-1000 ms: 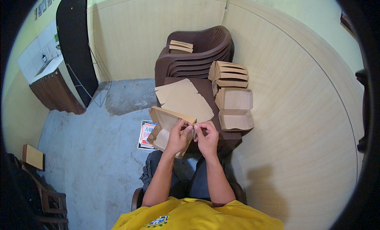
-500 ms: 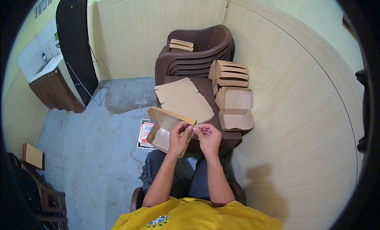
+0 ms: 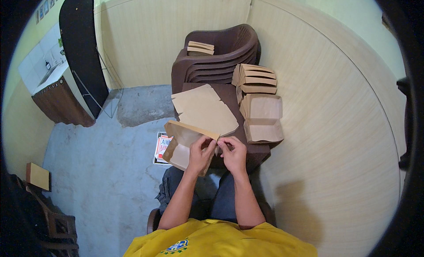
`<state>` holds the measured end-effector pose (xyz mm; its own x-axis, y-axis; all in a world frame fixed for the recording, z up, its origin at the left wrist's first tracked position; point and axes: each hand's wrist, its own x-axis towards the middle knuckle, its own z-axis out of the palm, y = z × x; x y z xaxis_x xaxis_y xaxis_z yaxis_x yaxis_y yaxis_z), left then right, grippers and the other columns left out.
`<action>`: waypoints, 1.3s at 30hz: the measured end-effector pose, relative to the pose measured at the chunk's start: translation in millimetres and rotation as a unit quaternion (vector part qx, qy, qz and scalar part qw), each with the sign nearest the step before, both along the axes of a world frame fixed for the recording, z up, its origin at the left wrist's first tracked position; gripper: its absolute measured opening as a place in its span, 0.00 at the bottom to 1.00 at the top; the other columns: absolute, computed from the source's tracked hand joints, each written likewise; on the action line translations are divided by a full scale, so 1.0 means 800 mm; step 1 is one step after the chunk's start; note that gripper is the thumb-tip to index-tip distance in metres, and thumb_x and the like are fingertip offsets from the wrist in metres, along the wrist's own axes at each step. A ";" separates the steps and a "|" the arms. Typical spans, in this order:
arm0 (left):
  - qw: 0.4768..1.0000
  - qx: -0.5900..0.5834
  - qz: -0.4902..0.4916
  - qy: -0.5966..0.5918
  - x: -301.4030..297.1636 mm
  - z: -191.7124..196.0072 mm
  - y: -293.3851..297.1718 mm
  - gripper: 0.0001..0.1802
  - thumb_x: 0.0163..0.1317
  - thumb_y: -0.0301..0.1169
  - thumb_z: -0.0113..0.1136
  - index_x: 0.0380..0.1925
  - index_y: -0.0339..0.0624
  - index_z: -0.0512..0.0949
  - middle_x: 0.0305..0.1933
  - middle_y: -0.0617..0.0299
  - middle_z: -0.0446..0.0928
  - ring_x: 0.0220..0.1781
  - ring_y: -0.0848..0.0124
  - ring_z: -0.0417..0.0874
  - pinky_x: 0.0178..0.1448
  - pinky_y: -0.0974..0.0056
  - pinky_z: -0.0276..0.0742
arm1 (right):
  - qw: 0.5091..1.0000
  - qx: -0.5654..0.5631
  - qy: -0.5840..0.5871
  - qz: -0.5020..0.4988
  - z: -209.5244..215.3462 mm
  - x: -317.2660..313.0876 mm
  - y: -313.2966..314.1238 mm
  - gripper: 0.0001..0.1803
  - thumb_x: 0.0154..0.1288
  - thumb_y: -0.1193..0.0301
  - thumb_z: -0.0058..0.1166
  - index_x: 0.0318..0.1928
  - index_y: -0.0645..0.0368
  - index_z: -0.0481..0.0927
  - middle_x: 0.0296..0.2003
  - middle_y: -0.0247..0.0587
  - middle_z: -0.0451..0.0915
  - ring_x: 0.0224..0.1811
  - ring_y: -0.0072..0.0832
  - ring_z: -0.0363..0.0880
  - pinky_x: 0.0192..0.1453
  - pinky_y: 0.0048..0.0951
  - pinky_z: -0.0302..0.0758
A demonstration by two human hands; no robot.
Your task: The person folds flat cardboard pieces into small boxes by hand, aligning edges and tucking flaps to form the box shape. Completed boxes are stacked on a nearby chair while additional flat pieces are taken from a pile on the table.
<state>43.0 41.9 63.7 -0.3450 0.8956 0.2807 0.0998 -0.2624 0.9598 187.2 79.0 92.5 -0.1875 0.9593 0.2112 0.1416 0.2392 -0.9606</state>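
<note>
A partly folded brown cardboard box (image 3: 179, 149) with a pale inside hangs tilted over my lap, its lid raised. My left hand (image 3: 201, 154) grips it near the right corner, thumb and fingers closed on the board. My right hand (image 3: 232, 153) pinches a small flap at that same corner, fingertips close to the left ones. Just beyond, flat notched cardboard sheets (image 3: 205, 109) lie on a brown table (image 3: 243, 135). To the right on the table, open folded boxes (image 3: 263, 120) sit nested together.
Behind them stand several more folded boxes (image 3: 255, 78). A stack of brown plastic chairs (image 3: 216, 64) is at the back, with boxes (image 3: 200, 48) on its seat. Left of the table, a white container (image 3: 162, 148) with printed items rests on the floor. A wood-panelled wall (image 3: 335, 124) closes off the right.
My right fingers have shifted slightly at the corner, and the small flap there now points downward. The box stays nearly in place; the whole view has moved a little.
</note>
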 end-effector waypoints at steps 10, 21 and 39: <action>0.989 -0.050 -0.026 -0.139 0.015 -0.010 0.007 0.07 0.77 0.22 0.63 0.50 0.33 0.86 0.45 0.62 0.86 0.47 0.74 0.86 0.53 0.67 0.83 | 0.982 -0.079 0.151 0.082 -0.041 0.000 0.031 0.14 0.68 0.81 0.73 0.51 0.63 0.83 0.47 0.40 0.84 0.44 0.25 0.87 0.43 0.27 0.90; 0.964 0.082 -0.027 0.253 0.021 -0.006 -0.024 0.14 0.58 0.18 0.71 0.46 0.33 0.86 0.53 0.47 0.82 0.59 0.47 0.85 0.64 0.51 0.82 | 0.996 0.059 -0.057 0.046 0.009 0.016 0.029 0.33 0.63 0.67 0.78 0.66 0.61 0.79 0.52 0.52 0.88 0.51 0.40 0.90 0.57 0.40 0.86; 0.999 0.006 0.031 0.027 0.031 0.009 -0.006 0.17 0.71 0.32 0.72 0.56 0.35 0.87 0.49 0.52 0.87 0.51 0.64 0.90 0.59 0.60 0.83 | 0.962 0.227 -0.053 -0.141 -0.010 0.001 0.020 0.19 0.59 0.81 0.65 0.53 0.62 0.87 0.46 0.49 0.84 0.50 0.50 0.86 0.57 0.42 0.83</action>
